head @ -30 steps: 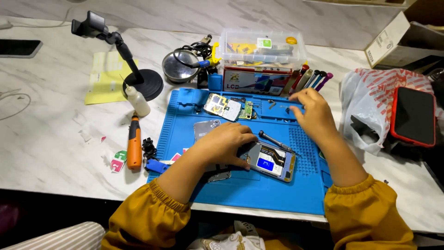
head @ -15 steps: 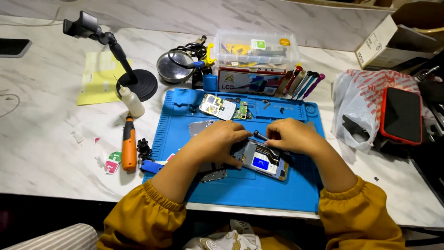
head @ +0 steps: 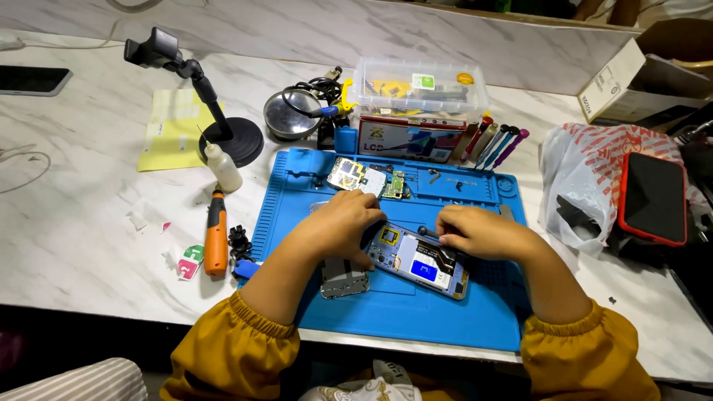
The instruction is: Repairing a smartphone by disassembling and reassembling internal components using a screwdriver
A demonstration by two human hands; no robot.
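An opened smartphone with exposed blue and silver internals [head: 420,261] is pinned flat on the blue silicone repair mat [head: 416,327]. The left hand [head: 343,223] is closed over its upper-left end. The right hand [head: 475,232] is pinched around a thin dark tool [head: 429,232], whose tip is set just inside the phone's upper edge. A removed circuit board [head: 360,178] lies beyond the left hand.
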